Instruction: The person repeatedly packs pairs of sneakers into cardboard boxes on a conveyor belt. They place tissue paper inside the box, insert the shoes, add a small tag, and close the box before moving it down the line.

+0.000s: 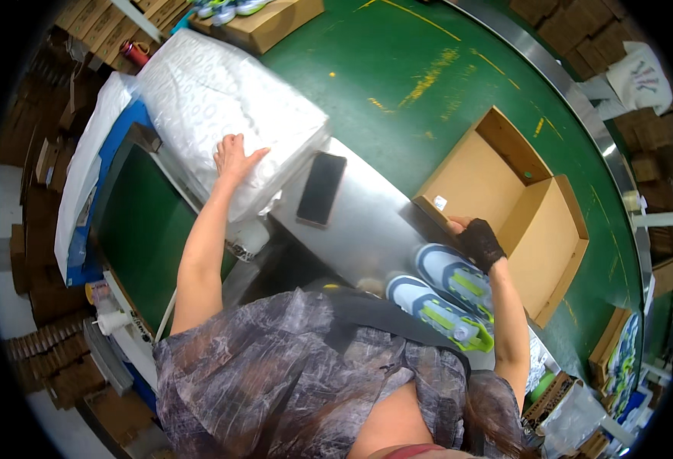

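My left hand (234, 161) lies on a thick stack of white patterned wrapping paper (202, 96), thumb spread away from slightly bent fingers. On my right hand (477, 239) is a black fingerless glove. Its fingers close over the near wall of an open, empty cardboard shoe box (497, 180), which sits at an angle on the green surface. Just below that hand, a pair of blue-grey sneakers (437, 306) with lime-green parts rests side by side, partly behind my right forearm. A dark phone (322, 189) lies on the metal strip between my hands.
The green conveyor-like surface (351, 69) curves round to the right, edged by a metal rail (581, 111). Another cardboard box (275, 23) with shoes on it stands at the far left. A box of shoes (615, 356) is at the lower right. A red bottle (133, 52) stands beyond the paper.
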